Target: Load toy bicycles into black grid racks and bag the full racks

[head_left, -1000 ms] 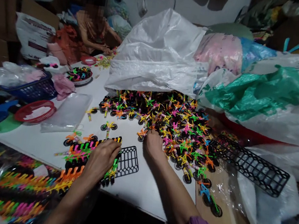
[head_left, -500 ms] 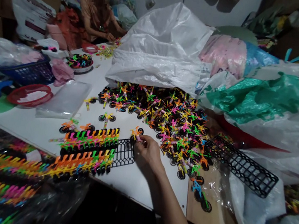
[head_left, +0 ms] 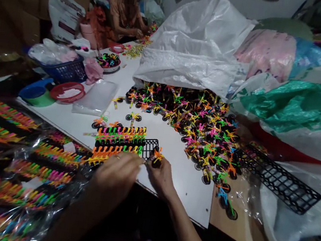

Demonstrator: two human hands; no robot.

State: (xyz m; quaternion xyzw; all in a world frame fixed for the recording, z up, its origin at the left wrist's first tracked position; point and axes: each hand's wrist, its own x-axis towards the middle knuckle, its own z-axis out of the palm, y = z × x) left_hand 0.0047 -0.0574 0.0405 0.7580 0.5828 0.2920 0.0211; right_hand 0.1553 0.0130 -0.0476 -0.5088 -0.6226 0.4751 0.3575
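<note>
My right hand (head_left: 162, 178) is shut on a small orange and black toy bicycle (head_left: 156, 158) at the near end of a black plastic rack (head_left: 150, 149). My left hand (head_left: 116, 177) lies next to it, its blurred fingertips at the end of the lower row of bicycles (head_left: 115, 152). A second row of multicoloured bicycles (head_left: 120, 134) stands behind that one on the rack. A large heap of loose toy bicycles (head_left: 201, 132) spreads over the white table (head_left: 182, 190), to the right of my hands.
Another black rack (head_left: 281, 181) lies at right. Bagged bicycle rows (head_left: 21, 166) fill the near left. A white sack (head_left: 195, 49) bulges behind the heap. A seated person (head_left: 125, 10) works at the far table end, beyond a blue basket (head_left: 65, 71) and red bowl (head_left: 67, 91).
My left hand has come back into view beside my right hand. My right hand has moved nearer the table's front edge, with a bicycle at the rack's end. The view has shifted.
</note>
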